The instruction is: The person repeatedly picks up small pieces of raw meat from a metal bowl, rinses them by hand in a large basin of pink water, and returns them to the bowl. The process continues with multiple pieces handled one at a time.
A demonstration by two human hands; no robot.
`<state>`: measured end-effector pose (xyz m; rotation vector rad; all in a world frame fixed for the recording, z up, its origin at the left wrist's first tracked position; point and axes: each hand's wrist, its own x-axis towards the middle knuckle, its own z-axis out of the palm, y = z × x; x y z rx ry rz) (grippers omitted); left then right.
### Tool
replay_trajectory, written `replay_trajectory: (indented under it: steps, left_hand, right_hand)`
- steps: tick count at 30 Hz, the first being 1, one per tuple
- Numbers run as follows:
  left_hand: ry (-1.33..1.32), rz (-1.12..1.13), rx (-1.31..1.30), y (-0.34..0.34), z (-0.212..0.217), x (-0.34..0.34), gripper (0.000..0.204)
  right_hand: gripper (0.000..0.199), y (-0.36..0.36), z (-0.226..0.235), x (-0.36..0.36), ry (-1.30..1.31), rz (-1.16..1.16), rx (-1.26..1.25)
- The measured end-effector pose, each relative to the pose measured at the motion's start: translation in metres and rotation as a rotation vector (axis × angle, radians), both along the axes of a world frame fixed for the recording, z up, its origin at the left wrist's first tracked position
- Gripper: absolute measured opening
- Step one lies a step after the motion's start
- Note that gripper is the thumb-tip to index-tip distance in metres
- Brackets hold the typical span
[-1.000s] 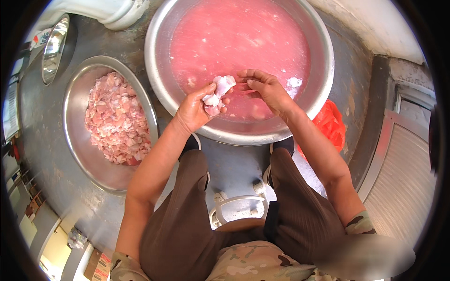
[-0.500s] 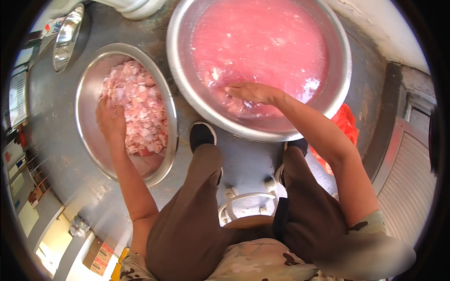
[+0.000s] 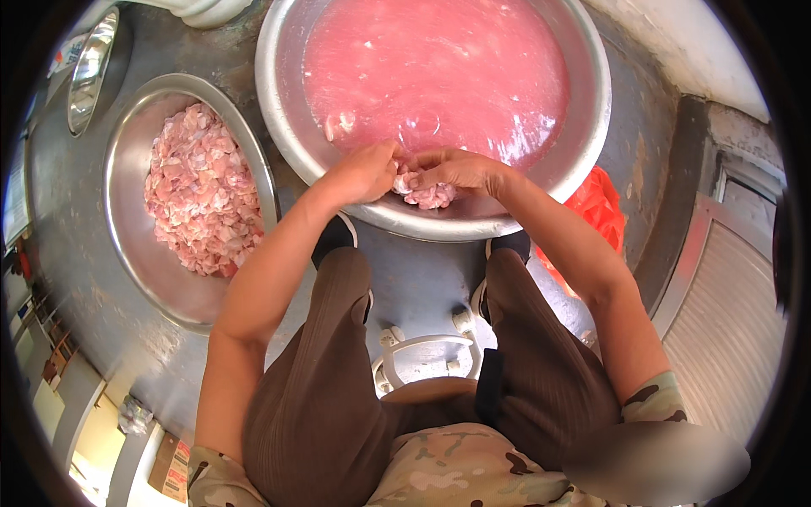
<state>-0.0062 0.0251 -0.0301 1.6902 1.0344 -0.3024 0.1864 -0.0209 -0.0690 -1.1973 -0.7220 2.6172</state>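
Both my hands meet over the near rim of a large metal basin [image 3: 283, 127] with cloudy pink water [image 3: 439, 76] in it. A small clump of raw meat pieces [image 3: 431, 196], pink with whitish skin or fat, lies under my right hand [image 3: 463, 169], whose fingers curl around it. My left hand [image 3: 365, 175] is closed beside it, fingertips against the clump's left side; the fingers partly hide what they grip. To the left, an oval-looking metal bowl [image 3: 127, 253] holds a heap of similar raw meat pieces [image 3: 203, 194], with no hand in it.
Another shiny metal bowl [image 3: 91, 76] stands at the far left. A red plastic bag [image 3: 596, 211] lies right of the basin. Between my legs is a low white-framed stool [image 3: 427, 346] on casters. A ribbed light door panel [image 3: 726, 329] and a wall bound the right side.
My left hand has left the meat heap and crossed right to the basin, beside my right hand. My right hand has come up from the water surface with meat pieces. The view has shifted slightly.
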Motion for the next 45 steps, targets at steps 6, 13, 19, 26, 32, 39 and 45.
replay_trajectory:
  steps: [6, 13, 19, 26, 32, 39, 45]
  left_hand:
    - [-0.376, 0.306, -0.606, 0.002, -0.009, 0.003, 0.040]
    - [-0.431, 0.477, -0.612, -0.003, -0.002, 0.010, 0.041]
    - [-0.425, 0.648, -0.749, 0.004, -0.012, 0.008, 0.039]
    - [-0.541, 0.728, -0.756, 0.003, -0.008, 0.005, 0.033]
    - [-0.533, 0.809, -0.779, 0.004, -0.006, 0.005, 0.032]
    - [-0.718, 0.900, -0.811, 0.004, -0.008, 0.004, 0.030]
    - [-0.808, 0.856, -0.817, 0.003, -0.013, -0.001, 0.032]
  right_hand:
    - [0.031, -0.010, 0.019, 0.021, 0.069, -0.356, -0.200]
    - [0.048, -0.002, 0.032, 0.028, 0.144, -0.328, -0.197]
    - [0.032, 0.004, 0.024, 0.030, -0.106, -0.306, 0.026]
    - [0.022, 0.003, 0.027, 0.028, -0.244, -0.392, 0.074]
    - [0.026, 0.004, 0.033, 0.032, -0.229, -0.457, 0.017]
    - [0.020, 0.001, 0.047, 0.029, -0.274, -0.467, 0.183]
    - [0.012, 0.006, 0.048, 0.012, -0.431, -0.502, 0.476]
